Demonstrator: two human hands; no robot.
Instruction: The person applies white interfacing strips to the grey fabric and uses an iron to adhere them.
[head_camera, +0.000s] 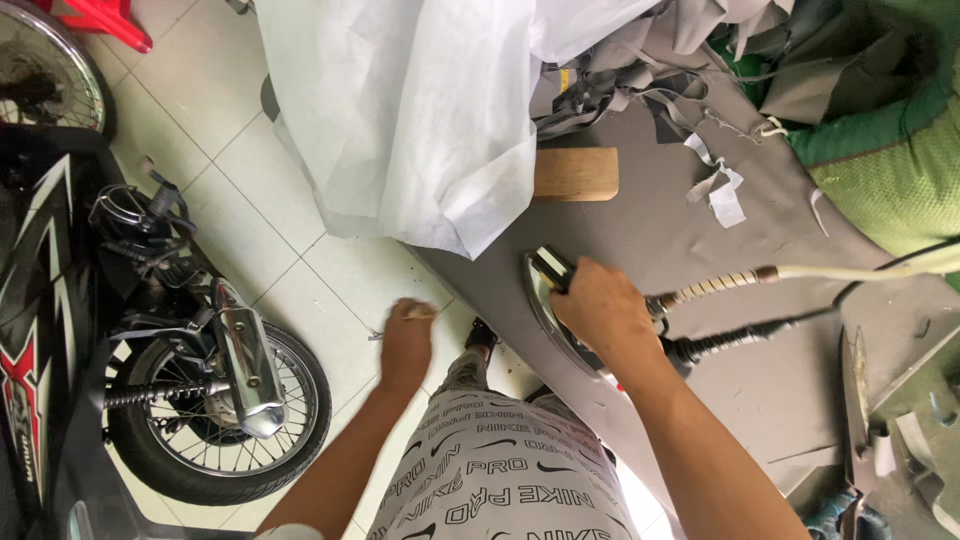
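Note:
My right hand (603, 310) grips the handle of a steam iron (548, 290) that rests on the grey cloth-covered table (640, 225). Two hoses and a cord (740, 285) run from the iron to the right. My left hand (407, 345) hangs off the table's edge over the floor, fingers pinched on a small thin scrap or thread (420, 312). A big sheet of white fabric (420, 110) lies over the table's far end and drapes toward the floor.
A wooden block (575, 173) lies by the white fabric. Grey fabric scraps (640, 70) and a green mesh sack (890, 170) fill the far right. Scissors (856, 400) lie at right. A motorcycle (150, 330) stands on the tiled floor at left.

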